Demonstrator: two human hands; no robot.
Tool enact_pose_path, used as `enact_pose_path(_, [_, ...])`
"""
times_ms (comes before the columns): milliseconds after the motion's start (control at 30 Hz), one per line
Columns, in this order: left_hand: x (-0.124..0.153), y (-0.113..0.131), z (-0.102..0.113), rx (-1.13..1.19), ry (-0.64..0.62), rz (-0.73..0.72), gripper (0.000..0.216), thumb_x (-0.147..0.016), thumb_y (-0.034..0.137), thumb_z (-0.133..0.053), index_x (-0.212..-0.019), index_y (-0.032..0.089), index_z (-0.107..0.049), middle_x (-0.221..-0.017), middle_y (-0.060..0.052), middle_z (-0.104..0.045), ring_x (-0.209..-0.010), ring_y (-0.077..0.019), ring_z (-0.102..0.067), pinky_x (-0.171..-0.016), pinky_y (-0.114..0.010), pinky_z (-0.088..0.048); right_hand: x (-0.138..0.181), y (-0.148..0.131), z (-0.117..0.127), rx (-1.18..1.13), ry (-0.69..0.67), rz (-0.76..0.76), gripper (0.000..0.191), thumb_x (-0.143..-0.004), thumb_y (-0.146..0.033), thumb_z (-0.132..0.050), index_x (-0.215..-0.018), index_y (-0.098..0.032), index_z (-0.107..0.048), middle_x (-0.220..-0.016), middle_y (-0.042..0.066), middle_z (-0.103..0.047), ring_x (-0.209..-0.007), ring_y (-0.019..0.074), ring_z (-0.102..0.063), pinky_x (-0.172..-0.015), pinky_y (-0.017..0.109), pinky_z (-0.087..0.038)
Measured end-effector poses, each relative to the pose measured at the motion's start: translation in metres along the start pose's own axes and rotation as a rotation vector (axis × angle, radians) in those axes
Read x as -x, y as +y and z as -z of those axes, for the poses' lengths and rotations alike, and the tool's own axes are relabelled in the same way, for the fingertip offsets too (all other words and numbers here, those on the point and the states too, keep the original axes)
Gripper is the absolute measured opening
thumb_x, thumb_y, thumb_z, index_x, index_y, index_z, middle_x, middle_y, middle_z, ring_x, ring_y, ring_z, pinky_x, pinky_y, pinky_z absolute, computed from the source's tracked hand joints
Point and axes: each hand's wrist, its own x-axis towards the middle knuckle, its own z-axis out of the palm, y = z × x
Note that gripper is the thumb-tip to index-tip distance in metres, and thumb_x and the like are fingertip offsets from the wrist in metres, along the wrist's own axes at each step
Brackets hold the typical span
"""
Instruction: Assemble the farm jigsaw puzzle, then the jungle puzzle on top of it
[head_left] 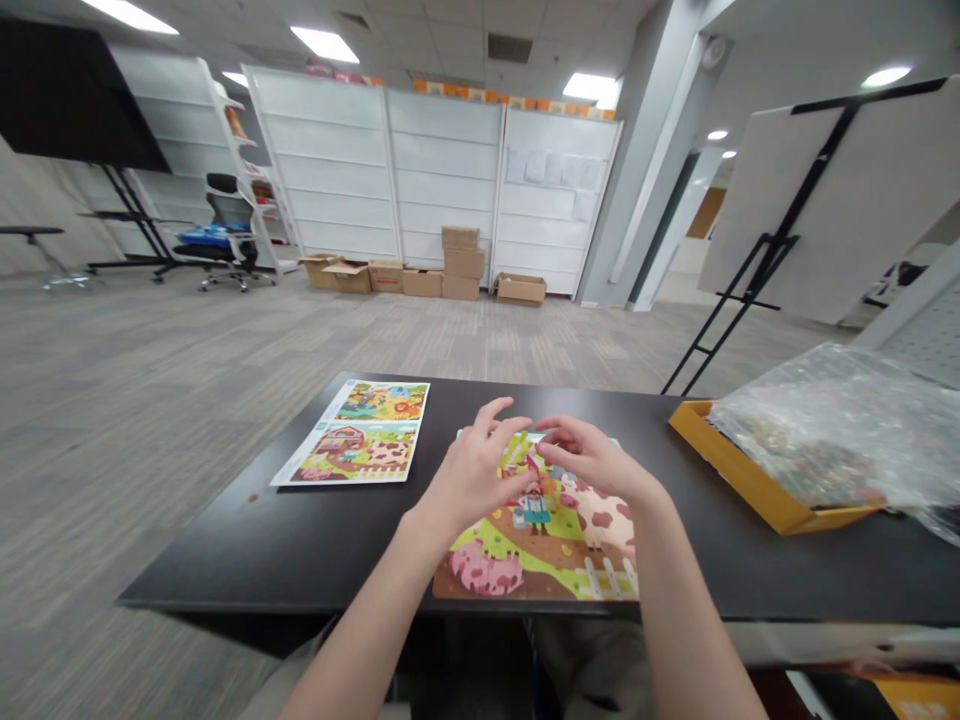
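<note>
A colourful farm picture (536, 545), with a pink pig, a spotted cow and a farmer, lies flat at the table's near edge. Over its upper left part is my left hand (478, 462), fingers spread and nothing visible in them. My right hand (589, 456) hovers over the upper right part, its fingers bent but apart, with no object showing between them. Both hands cover much of the picture's top. To the left lies a printed sheet (360, 435) bearing a similar farm scene below a lion scene.
On the black table's (292, 545) right side sits a yellow box tray (739, 480), with a clear plastic bag (825, 430) bulging out of it. Beyond the table stand cardboard boxes (461, 263), an office chair (225, 230) and a whiteboard stand (765, 265).
</note>
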Motion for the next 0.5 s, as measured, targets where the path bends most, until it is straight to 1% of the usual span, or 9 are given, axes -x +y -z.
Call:
enact_pose_path(67, [-0.003, 0.006, -0.005, -0.023, 0.006, -0.023, 0.057, -0.080, 0.024, -0.077, -0.131, 0.024, -0.054, -0.154, -0.016, -0.039, -0.112, -0.0266, -0.066, -0.097, -0.047, -0.054, -0.003, -0.002, -0.007, -0.055, -0.033, 0.024, 0.039, -0.087, -0.042, -0.068, -0.116, -0.020, -0.056, -0.086, 0.003, -0.070, -0.077, 0.0171, -0.067, -0.068, 0.030, -0.052])
enact_pose_path(167, [-0.006, 0.006, -0.009, -0.074, 0.011, -0.082, 0.059, -0.080, 0.024, -0.077, -0.134, 0.024, -0.053, -0.156, -0.017, -0.037, -0.115, -0.0273, -0.064, -0.100, -0.050, -0.052, -0.006, 0.001, -0.009, -0.103, 0.019, 0.033, 0.040, -0.084, -0.040, -0.072, -0.113, -0.021, -0.052, -0.074, -0.003, -0.065, -0.066, 0.0144, -0.062, -0.060, 0.027, -0.047])
enact_pose_path(233, [-0.008, 0.002, -0.009, -0.060, 0.027, -0.086, 0.054, -0.083, 0.027, -0.074, -0.133, 0.023, -0.054, -0.155, -0.017, -0.039, -0.119, -0.0281, -0.062, -0.103, -0.050, -0.050, -0.006, 0.005, -0.006, -0.111, 0.056, 0.027, 0.038, -0.083, -0.039, -0.071, -0.111, -0.021, -0.051, -0.072, -0.004, -0.064, -0.064, 0.0138, -0.061, -0.060, 0.027, -0.047])
enact_pose_path(267, [-0.008, -0.001, -0.009, -0.035, 0.036, -0.070, 0.049, -0.086, 0.028, -0.071, -0.132, 0.023, -0.055, -0.153, -0.016, -0.043, -0.122, -0.0280, -0.061, -0.104, -0.049, -0.050, -0.005, 0.007, -0.004, -0.110, 0.068, 0.021, 0.037, -0.084, -0.038, -0.071, -0.110, -0.021, -0.052, -0.072, -0.004, -0.064, -0.065, 0.0140, -0.062, -0.061, 0.027, -0.047])
enact_pose_path(333, [-0.009, -0.006, -0.008, 0.022, 0.050, -0.007, 0.038, -0.092, 0.023, -0.062, -0.129, 0.021, -0.056, -0.142, -0.014, -0.056, -0.123, -0.0267, -0.061, -0.105, -0.047, -0.050, -0.003, 0.008, 0.000, -0.096, 0.079, 0.008, 0.034, -0.084, -0.037, -0.070, -0.109, -0.021, -0.055, -0.073, -0.002, -0.066, -0.069, 0.0151, -0.064, -0.066, 0.029, -0.049])
enact_pose_path(400, [-0.009, -0.010, -0.007, 0.068, 0.024, 0.065, 0.031, -0.095, 0.019, -0.055, -0.125, 0.021, -0.058, -0.128, -0.010, -0.067, -0.119, -0.0250, -0.064, -0.103, -0.044, -0.051, -0.002, 0.008, 0.003, -0.078, 0.076, 0.005, 0.032, -0.085, -0.038, -0.068, -0.110, -0.020, -0.060, -0.076, 0.000, -0.068, -0.073, 0.0164, -0.065, -0.069, 0.030, -0.050])
enact_pose_path(500, [-0.007, -0.012, -0.005, 0.124, -0.057, 0.139, 0.028, -0.095, 0.021, -0.056, -0.122, 0.022, -0.060, -0.122, -0.007, -0.071, -0.110, -0.0236, -0.068, -0.098, -0.041, -0.053, -0.001, 0.005, 0.004, -0.062, 0.052, 0.018, 0.028, -0.088, -0.040, -0.064, -0.106, -0.019, -0.066, -0.085, 0.004, -0.072, -0.079, 0.0176, -0.066, -0.072, 0.031, -0.051])
